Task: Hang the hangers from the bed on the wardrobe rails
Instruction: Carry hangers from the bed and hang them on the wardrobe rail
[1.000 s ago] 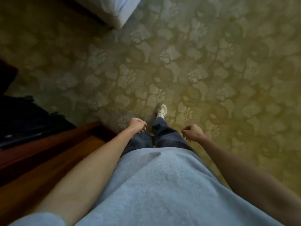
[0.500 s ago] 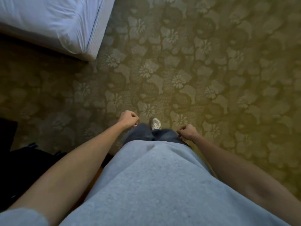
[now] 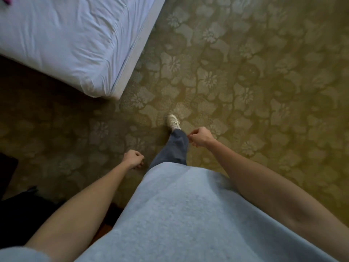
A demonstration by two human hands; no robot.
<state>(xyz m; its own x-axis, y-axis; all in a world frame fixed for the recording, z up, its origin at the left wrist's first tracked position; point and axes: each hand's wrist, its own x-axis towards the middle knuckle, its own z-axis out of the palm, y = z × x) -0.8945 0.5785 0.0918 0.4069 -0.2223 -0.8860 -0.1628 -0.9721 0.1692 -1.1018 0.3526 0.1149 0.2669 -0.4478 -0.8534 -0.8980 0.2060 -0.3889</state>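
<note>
The bed [image 3: 71, 46] with a white sheet fills the upper left of the head view, its corner pointing toward me. A small pink thing [image 3: 7, 0] peeks in at the top left edge of the bed; what it is cannot be told. No hanger or wardrobe rail shows clearly. My left hand [image 3: 133, 159] hangs low in front of me with fingers loosely curled and holds nothing. My right hand [image 3: 200, 136] is a little further forward, fingers also loosely curled, empty.
Patterned olive carpet [image 3: 245, 82] covers the floor ahead and to the right. My white shoe [image 3: 173, 121] steps forward on it. A dark object [image 3: 20, 210] and a dark edge sit at the lower left beside me.
The view has swung and moved toward the bed, which now fills much more of the upper left. The wooden furniture at the left has dropped out of sight. Both hands stay empty.
</note>
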